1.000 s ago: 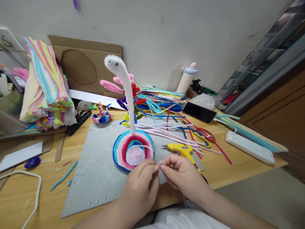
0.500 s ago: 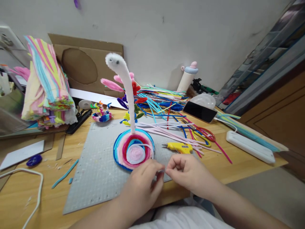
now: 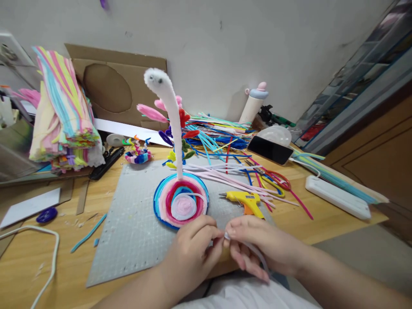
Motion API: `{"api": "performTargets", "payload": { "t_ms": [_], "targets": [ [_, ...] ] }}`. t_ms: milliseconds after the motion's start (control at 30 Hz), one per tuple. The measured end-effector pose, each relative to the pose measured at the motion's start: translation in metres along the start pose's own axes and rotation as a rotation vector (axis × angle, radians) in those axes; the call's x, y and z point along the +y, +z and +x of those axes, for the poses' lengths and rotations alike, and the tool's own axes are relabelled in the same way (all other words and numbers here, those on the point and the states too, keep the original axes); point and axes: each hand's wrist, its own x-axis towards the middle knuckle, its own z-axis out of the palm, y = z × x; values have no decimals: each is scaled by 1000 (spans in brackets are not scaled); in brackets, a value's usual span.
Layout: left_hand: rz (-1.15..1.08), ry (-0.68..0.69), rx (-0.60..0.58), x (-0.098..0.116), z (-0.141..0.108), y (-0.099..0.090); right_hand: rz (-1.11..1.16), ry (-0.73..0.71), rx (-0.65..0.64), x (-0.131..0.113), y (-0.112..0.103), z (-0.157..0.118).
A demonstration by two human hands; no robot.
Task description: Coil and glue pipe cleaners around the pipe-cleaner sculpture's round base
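Note:
My left hand (image 3: 197,245) is closed in a pinch at the front edge of the grey cutting mat (image 3: 131,240). Its fingertips meet those of my right hand (image 3: 262,241), which pinches a pale pipe cleaner (image 3: 259,255). One length of it hangs below the right palm, where the lower fingers are loosely spread. Just beyond the left hand lies a round disc (image 3: 166,199) of coiled blue, pink and red pipe cleaners. On it rests a pale pink spiral (image 3: 183,207) with a loose strand. A fuzzy white neck (image 3: 176,137) with small eyes rises behind.
A yellow glue gun (image 3: 244,199) lies beyond my right hand, near scissors (image 3: 273,182) and pale pink pipe cleaners (image 3: 219,177). Farther back are a black phone (image 3: 270,150) and a white bottle (image 3: 252,105). A power strip (image 3: 337,197) lies right; bundled pipe cleaners (image 3: 64,111) stand left.
My right hand has turned and opened its lower fingers, showing the pale strand hanging beneath it. The left hand keeps its pinch almost in place.

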Motion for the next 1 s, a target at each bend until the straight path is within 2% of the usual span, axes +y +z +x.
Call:
{"api": "performTargets", "payload": {
  "t_ms": [67, 133, 200, 267, 367, 433, 467, 500, 533, 567, 667, 733, 833, 1000],
  "targets": [
    [32, 30, -8, 0, -1, 0, 212, 179, -90, -1, -3, 1],
    [85, 73, -2, 0, -2, 1, 372, 308, -102, -1, -4, 3],
    [126, 106, 7, 0, -2, 1, 401, 306, -57, 0, -1, 3],
    [123, 108, 10, 1, -2, 2, 196, 159, 48, 5, 4, 1],
    [60, 61, -26, 3, -1, 2, -548, -319, 245, 15, 8, -6],
    [37, 28, -73, 4, 0, 2, -1022, -605, 302, 22, 7, -11],
    [34, 17, -91, 5, 1, 2, -1147, -666, 318, 24, 7, -13],
    [35, 10, -101, 5, 1, 2, -1167, -655, 334, 25, 7, -14],
    [37, 9, -103, 6, 2, 2, -1081, -575, 339, 25, 7, -14],
    [39, 15, -102, 6, 3, 1, -901, -448, 320, 25, 8, -13],
    [49, 59, -100, 6, 3, 1, -130, -8, 132, 21, 9, -7],
    [73, 78, -93, 6, 2, 2, 240, 162, 59, 19, 9, -4],
    [88, 70, -80, 4, 0, 3, 455, 221, 84, 16, 9, -3],
    [74, 42, -60, 5, 1, 3, 423, 214, 63, 15, 11, -1]
  ]
}}
